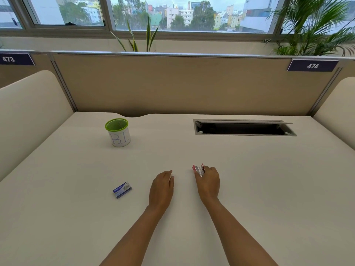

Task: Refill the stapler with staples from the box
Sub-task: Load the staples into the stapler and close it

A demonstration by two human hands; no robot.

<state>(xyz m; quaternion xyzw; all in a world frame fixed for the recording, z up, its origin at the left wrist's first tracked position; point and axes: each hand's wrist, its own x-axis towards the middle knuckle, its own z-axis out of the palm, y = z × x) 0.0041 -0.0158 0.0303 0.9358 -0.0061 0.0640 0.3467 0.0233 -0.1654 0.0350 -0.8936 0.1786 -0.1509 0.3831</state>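
A small red and silver stapler [198, 169] sits in my right hand [208, 182], whose fingers wrap around its rear; only its front end shows, with the top part lifted from the base. My left hand [162, 187] rests palm down on the desk just left of it, holding nothing, its fingers loosely together. The blue and white staple box [122, 189] lies on the desk to the left of my left hand, a hand's width away, with one end showing grey staples.
A white pen cup with a green mesh rim [117, 132] stands at the back left of the white desk [249, 189]. An open cable slot [244, 127] is cut into the desk at the back right. Beige partitions enclose three sides.
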